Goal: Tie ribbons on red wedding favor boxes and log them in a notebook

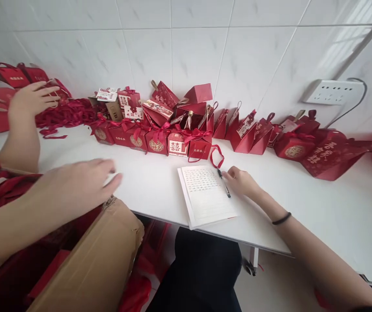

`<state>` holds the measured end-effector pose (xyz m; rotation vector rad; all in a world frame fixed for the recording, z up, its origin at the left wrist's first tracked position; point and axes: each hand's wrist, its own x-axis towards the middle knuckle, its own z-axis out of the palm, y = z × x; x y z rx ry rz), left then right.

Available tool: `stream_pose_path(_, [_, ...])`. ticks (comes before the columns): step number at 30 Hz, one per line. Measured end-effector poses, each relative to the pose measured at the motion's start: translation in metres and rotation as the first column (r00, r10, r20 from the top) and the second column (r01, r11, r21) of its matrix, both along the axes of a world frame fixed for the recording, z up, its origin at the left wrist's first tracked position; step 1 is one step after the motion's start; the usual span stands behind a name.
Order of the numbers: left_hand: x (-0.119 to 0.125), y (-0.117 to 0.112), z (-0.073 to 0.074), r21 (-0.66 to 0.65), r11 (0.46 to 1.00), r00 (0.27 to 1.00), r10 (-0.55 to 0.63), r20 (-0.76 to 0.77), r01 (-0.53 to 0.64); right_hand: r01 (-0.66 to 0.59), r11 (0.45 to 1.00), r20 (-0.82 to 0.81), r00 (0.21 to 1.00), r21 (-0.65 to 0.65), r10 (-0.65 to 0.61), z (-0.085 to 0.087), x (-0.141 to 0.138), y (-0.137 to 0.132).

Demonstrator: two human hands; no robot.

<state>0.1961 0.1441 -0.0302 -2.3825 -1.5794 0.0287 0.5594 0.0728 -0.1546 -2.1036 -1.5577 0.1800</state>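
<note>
The upper part of the open page of the notebook [211,206] is filled with closely handwritten lines, too small to be read, while the lower part is left unwritten. The notebook is placed near the front edge of the white table [143,175], and the black pen [225,187] is laid along its right side, with a loop of red ribbon [217,157] just beyond the pen's upper end. Behind the notebook, a row of red gift boxes [156,143] is already folded into shape and topped with ribbon bows; further boxes are stacked behind and to the right. What remains to be written or assembled cannot be judged with certainty.

The right hand [242,182] is lowered close to the tabletop beside the pen, with the fingers bent and the forearm brought in from the lower right. Whether the pen is touched or pinched cannot be told; no clear grip is shown. The left hand [86,177] is stretched out, blurred, above the edge of the cardboard carton [88,264], with thumb and fingers held apart and nothing seen between them. At the far left, red boxes are being handled by a co-worker's hand [36,97].
</note>
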Motion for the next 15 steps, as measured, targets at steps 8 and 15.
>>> stream_pose_path(8, [0.203, 0.034, -0.018, -0.321, 0.786, 0.839, -0.541, 0.058, 0.529, -0.145, 0.989, -0.072, 0.986, 0.036, 0.148, 0.001, -0.012, -0.008])
stream_pose_path(15, [0.251, 0.078, -0.083, -0.763, 0.419, 0.836, -0.474, 0.277, 0.491, -0.02, 0.967, -0.87, 0.433, 0.253, 0.236, 0.007, 0.023, -0.007])
